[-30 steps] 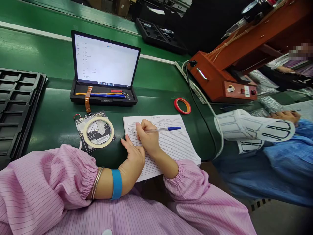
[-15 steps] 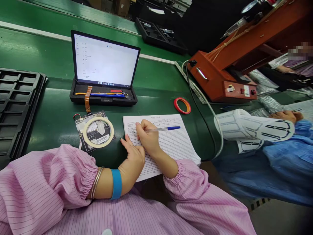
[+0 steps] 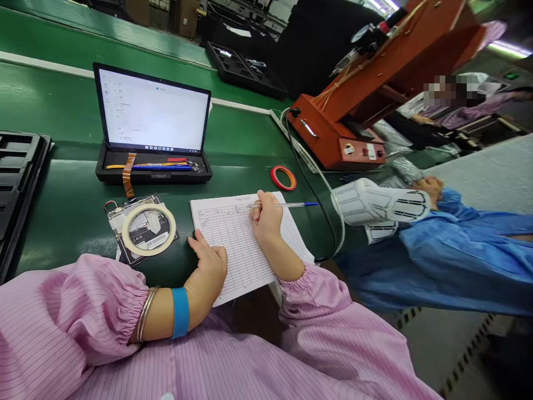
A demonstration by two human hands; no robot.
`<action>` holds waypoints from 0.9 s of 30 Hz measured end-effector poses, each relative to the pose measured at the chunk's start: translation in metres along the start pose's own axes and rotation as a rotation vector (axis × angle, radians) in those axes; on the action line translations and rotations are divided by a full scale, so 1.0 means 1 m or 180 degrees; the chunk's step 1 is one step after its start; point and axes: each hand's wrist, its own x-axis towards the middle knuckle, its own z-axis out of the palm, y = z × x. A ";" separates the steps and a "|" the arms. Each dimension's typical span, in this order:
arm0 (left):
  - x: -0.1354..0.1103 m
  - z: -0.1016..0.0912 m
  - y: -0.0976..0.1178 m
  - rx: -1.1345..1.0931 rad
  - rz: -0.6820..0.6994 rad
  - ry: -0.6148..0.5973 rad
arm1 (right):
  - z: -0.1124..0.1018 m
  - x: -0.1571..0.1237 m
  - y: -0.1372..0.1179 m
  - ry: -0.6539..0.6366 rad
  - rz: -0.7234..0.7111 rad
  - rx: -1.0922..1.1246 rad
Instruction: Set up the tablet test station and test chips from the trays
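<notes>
My right hand (image 3: 267,218) is closed round a clear pen with a blue cap (image 3: 297,205), over the upper right part of a printed form (image 3: 233,244) with ruled rows. The form is the top sheet of a paper stack on the green bench. My left hand (image 3: 207,266) rests at the stack's left edge, fingers apart and holding nothing. Left of it, a roll of cream tape (image 3: 130,236) lies on a circuit board (image 3: 114,220). A copper-coloured flex cable (image 3: 129,176) runs from the board to a lit screen (image 3: 152,111) propped in a black tray (image 3: 154,176).
A red tape roll (image 3: 283,178) lies beyond the form. Stacked black trays (image 3: 20,178) stand at the left. On the right are a cable (image 3: 322,197), an orange machine (image 3: 333,133), a white printed roll (image 3: 377,203) and a co-worker in a blue sleeve (image 3: 462,222).
My right hand has moved with the pen from the form's left columns to its upper right. My left hand stays by the left edge. The camera view has shifted to the right.
</notes>
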 end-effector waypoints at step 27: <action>-0.002 0.000 -0.007 0.0414 0.0420 -0.0217 | -0.021 -0.021 -0.005 -0.0495 -0.0506 -0.1314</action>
